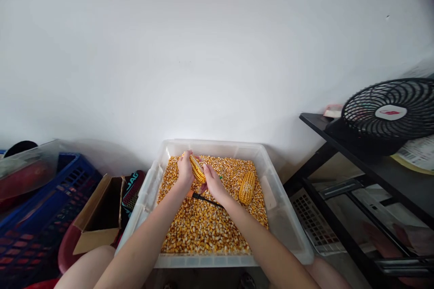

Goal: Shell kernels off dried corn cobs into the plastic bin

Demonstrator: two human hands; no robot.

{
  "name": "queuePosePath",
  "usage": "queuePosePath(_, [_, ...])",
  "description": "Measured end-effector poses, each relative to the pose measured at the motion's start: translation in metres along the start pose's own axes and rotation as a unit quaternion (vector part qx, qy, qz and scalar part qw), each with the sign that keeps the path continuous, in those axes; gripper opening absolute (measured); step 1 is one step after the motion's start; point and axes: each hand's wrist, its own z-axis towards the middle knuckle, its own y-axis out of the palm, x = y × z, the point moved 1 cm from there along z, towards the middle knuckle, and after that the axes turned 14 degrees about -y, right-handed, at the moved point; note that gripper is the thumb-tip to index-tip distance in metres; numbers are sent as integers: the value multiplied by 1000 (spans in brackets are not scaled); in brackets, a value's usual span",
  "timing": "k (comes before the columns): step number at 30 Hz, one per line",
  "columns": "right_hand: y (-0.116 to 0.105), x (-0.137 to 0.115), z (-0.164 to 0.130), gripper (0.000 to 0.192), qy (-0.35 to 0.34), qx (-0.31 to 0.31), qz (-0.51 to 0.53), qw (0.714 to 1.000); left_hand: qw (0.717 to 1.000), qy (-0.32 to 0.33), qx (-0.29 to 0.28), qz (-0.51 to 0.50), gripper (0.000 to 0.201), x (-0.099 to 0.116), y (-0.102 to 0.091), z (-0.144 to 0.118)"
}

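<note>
Between my hands is a yellow corn cob (197, 168), held tilted over a clear plastic bin (217, 261). My left hand (185, 167) is wrapped round its upper left part. The fingers of my right hand (213, 182) close on its lower right end. Loose corn kernels (203, 230) cover the bin's floor in a thick layer. Below my hands lies a screwdriver-like tool (206, 199) with an orange handle and black shaft, partly hidden by my right arm. A second corn cob (247, 188) rests on the kernels to the right.
A white wall (217, 54) rises behind the bin. To the left stand an open cardboard box (103, 210) and a blue plastic crate (30, 226). On the right, a black fan (389, 110) sits on a dark table (400, 178) with a metal frame.
</note>
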Motion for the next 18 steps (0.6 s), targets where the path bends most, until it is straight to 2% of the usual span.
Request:
queuePosePath(3, [-3,-7,1,45,25,6,69,997,1000,-3,-5,6,22,2,1,-2])
queuePosePath(7, [-11,-16,1,45,64,-84,193,976,997,-62,-10,-41,18,6,-2,6])
queuePosePath(9, [-13,-16,0,41,51,-105,194,974,995,-74,-22,-69,17,9,-4,9])
queuePosePath(12, [-11,-15,-2,37,27,-83,163,983,995,-66,-31,-74,19,10,-5,9])
queuePosePath(18, [-1,-14,-4,40,34,-48,144,988,997,-58,-16,-57,18,8,-3,3])
